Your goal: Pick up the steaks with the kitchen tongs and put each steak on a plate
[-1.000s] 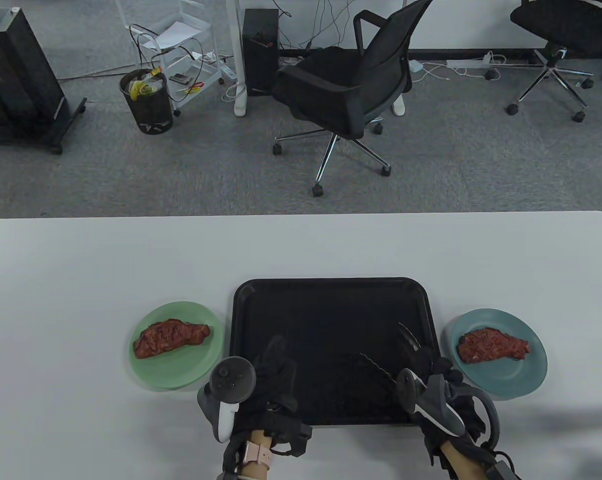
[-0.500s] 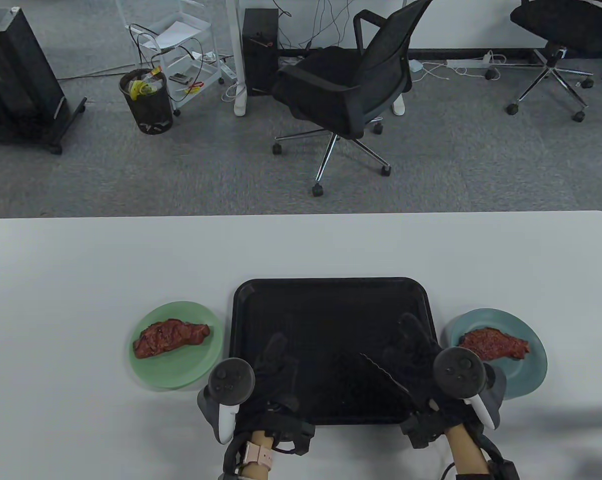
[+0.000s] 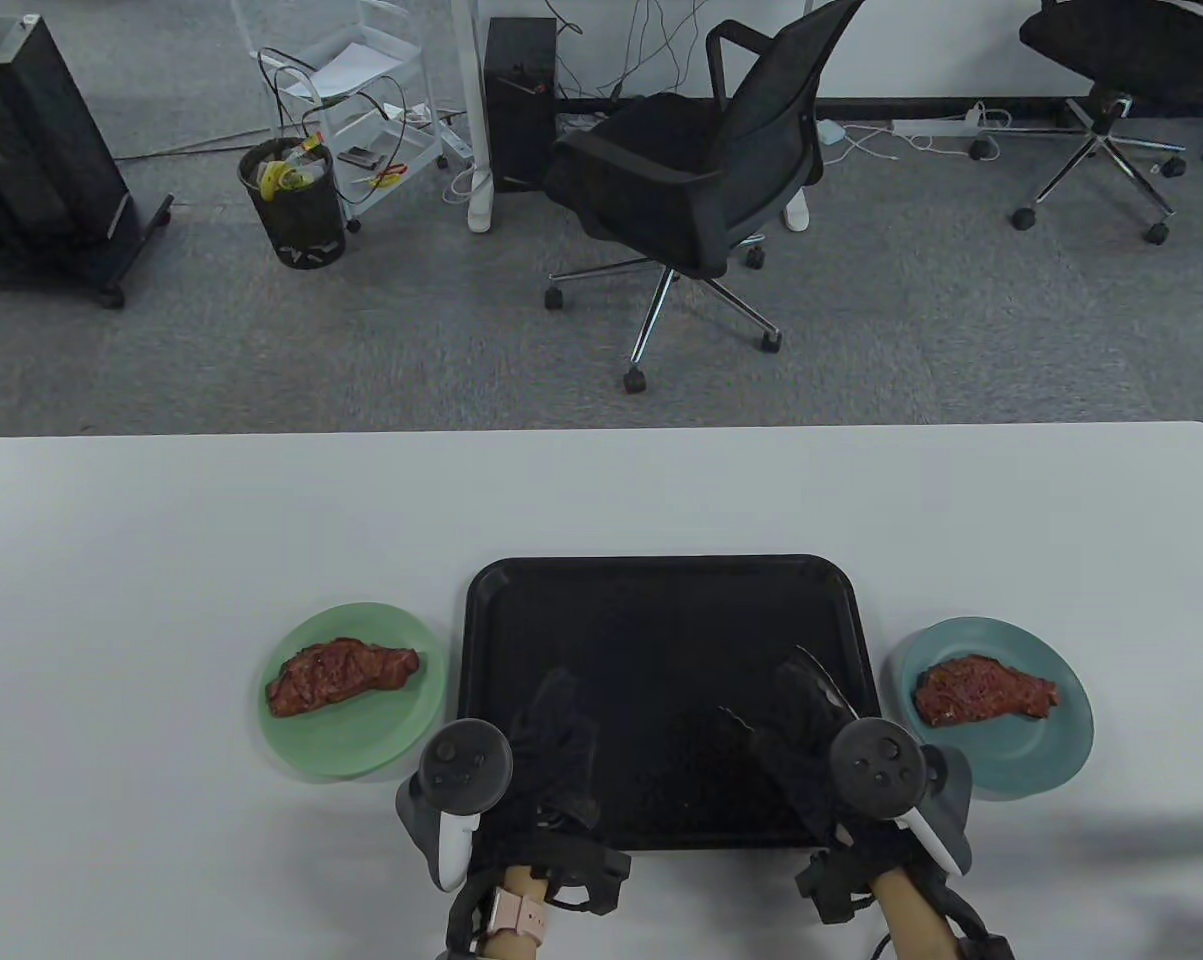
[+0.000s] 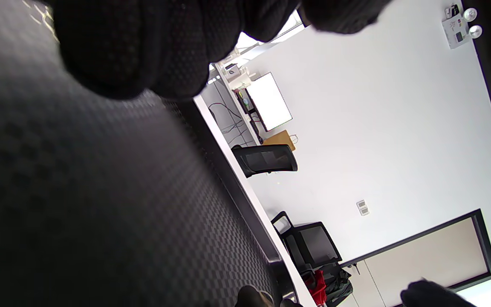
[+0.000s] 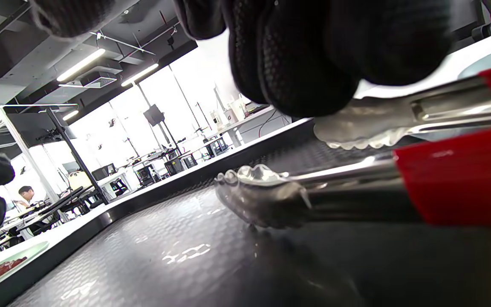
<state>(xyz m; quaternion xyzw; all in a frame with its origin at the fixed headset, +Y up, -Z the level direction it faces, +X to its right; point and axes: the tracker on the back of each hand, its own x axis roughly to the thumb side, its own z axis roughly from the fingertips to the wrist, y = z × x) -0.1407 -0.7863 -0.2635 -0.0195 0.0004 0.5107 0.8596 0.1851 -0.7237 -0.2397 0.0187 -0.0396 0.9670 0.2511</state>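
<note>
Right hand (image 3: 811, 735) has rolled palm-down since a second ago and slid back off the blue plate (image 3: 1061, 745) onto the black tray (image 3: 661, 590); it now lies over the tongs (image 5: 356, 183), which rest on the tray. Whether its fingers (image 5: 305, 55) grip the tongs or just lie on top, can't tell from the frames. Left hand (image 3: 556, 735) hasn't budged, flat on the tray's near left part, fingers loose, holding nothing. Steaks are both plated: one on the green plate (image 3: 301, 745) left of the tray, steak (image 3: 341, 675), and one on the blue plate, steak (image 3: 981, 690). Tray holds no meat, so the task looks finished, this is tool put-down. Next move likely just calls for letting go and pulling the hands clear without dragging the tongs. Tongs are polished steel with scalloped tips and red sleeves on the arms; tray is textured matte plastic with a raised rim; steaks are mottled red-brown slabs, irregular; plates are smooth and round.
</note>
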